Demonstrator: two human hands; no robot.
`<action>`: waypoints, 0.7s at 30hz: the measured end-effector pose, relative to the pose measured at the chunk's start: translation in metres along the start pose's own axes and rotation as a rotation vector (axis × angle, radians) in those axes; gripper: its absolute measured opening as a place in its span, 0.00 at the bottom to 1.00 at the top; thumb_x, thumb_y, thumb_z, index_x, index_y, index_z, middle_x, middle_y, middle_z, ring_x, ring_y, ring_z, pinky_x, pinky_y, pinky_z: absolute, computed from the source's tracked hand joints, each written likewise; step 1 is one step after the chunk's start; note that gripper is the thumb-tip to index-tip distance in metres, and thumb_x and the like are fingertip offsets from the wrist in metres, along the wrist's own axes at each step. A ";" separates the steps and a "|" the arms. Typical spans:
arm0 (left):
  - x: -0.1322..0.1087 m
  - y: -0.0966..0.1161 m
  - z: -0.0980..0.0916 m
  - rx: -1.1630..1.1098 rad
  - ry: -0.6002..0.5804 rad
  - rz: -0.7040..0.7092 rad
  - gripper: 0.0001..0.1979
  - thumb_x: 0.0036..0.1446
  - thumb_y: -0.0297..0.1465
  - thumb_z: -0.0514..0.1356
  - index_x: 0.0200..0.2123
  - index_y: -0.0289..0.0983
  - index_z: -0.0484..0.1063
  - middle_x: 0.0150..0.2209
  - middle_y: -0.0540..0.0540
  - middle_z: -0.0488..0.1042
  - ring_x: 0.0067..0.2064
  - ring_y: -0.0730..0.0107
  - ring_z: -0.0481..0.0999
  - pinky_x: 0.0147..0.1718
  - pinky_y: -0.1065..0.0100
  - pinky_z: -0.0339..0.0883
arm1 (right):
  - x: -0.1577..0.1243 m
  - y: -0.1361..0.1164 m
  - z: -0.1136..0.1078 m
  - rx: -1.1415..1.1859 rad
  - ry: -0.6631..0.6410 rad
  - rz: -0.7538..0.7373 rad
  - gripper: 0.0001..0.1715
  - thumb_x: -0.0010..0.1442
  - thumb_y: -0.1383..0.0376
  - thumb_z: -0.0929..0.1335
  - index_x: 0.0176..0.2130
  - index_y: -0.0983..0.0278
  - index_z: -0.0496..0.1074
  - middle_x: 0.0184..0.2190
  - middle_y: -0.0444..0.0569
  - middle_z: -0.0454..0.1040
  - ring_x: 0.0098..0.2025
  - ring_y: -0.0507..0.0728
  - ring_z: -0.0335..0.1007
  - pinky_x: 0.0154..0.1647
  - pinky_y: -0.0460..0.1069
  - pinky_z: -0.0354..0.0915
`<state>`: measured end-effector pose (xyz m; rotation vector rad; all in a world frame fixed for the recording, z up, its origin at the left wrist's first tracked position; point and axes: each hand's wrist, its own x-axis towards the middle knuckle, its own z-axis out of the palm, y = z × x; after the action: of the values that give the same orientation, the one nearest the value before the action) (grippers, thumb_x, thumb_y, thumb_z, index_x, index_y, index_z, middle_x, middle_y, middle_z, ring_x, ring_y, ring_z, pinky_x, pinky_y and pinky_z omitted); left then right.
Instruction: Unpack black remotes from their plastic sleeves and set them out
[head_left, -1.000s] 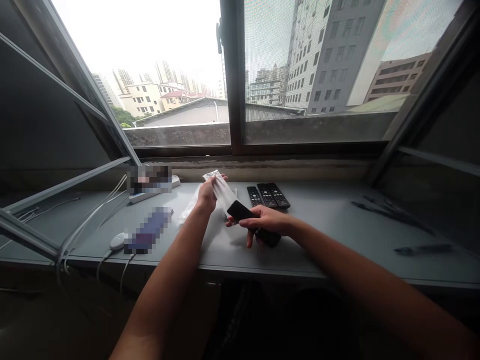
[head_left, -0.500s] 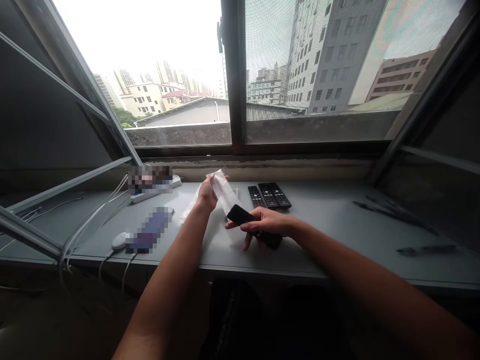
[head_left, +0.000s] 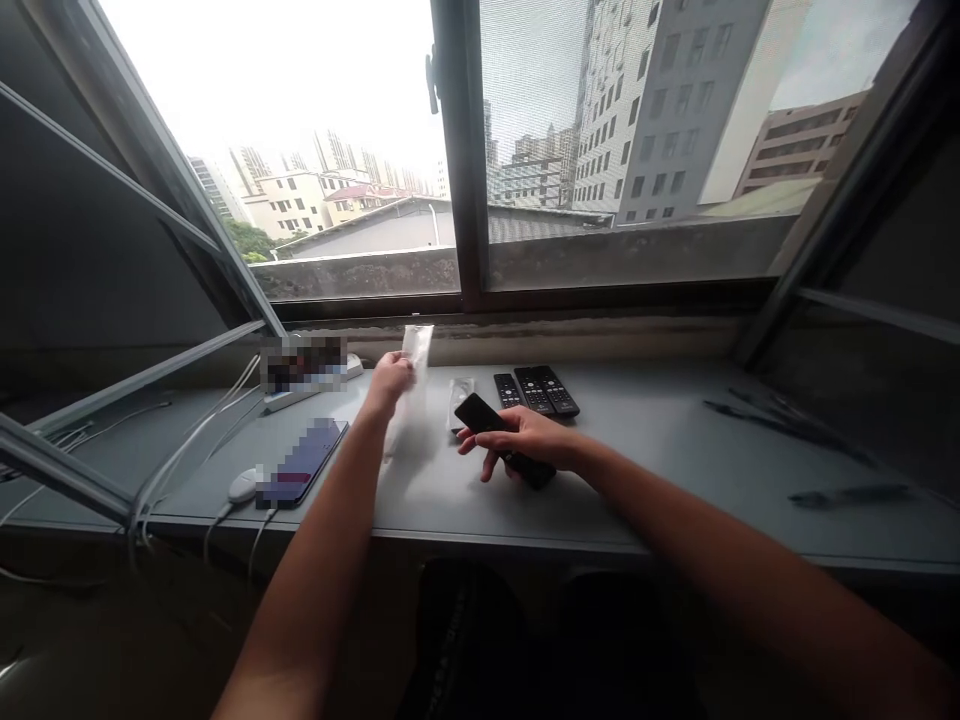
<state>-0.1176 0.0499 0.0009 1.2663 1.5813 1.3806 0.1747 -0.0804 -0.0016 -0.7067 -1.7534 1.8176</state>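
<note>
My right hand grips a black remote just above the grey sill desk, its bare top end pointing up and left. My left hand pinches a clear plastic sleeve that hangs upright, apart from the remote. Behind my right hand, three more black remotes lie side by side near the window. A small clear wrapper lies flat between the sleeve and those remotes.
A phone and a white mouse rest at the desk's front left, with white cables and a power strip behind. Dark thin tools lie at the right. An open window frame juts in from the left.
The plastic sleeve has come off the remote's top end. My left hand has carried it up and to the left, where it now hangs upright. My right hand stayed nearly in place.
</note>
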 end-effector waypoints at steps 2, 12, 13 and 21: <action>0.014 -0.003 -0.021 0.306 0.009 0.059 0.24 0.60 0.29 0.63 0.60 0.34 0.75 0.44 0.39 0.83 0.38 0.62 0.82 0.37 0.66 0.72 | 0.000 0.000 0.000 0.002 -0.003 0.006 0.30 0.66 0.49 0.80 0.57 0.66 0.83 0.60 0.62 0.83 0.40 0.60 0.88 0.25 0.44 0.74; 0.007 -0.017 -0.024 1.167 -0.143 0.068 0.42 0.74 0.54 0.51 0.78 0.30 0.59 0.78 0.24 0.60 0.77 0.35 0.63 0.70 0.48 0.63 | 0.002 0.004 -0.005 -0.033 -0.040 -0.007 0.31 0.67 0.49 0.79 0.59 0.67 0.82 0.58 0.62 0.83 0.41 0.60 0.88 0.25 0.44 0.74; 0.005 -0.015 -0.021 1.183 -0.136 0.055 0.45 0.73 0.58 0.49 0.78 0.32 0.59 0.77 0.24 0.61 0.77 0.33 0.63 0.69 0.47 0.63 | 0.002 0.004 -0.004 -0.033 -0.037 -0.004 0.31 0.67 0.48 0.79 0.59 0.66 0.82 0.57 0.61 0.83 0.41 0.60 0.88 0.25 0.44 0.74; -0.006 0.006 -0.013 1.269 -0.207 -0.109 0.52 0.64 0.49 0.64 0.82 0.33 0.49 0.71 0.25 0.72 0.71 0.34 0.73 0.62 0.50 0.71 | 0.001 0.003 -0.004 -0.021 -0.048 0.015 0.32 0.66 0.48 0.80 0.59 0.65 0.82 0.56 0.60 0.84 0.41 0.60 0.88 0.26 0.44 0.74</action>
<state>-0.1259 0.0396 0.0086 1.8335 2.3807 0.0014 0.1762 -0.0770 -0.0047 -0.6916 -1.8051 1.8422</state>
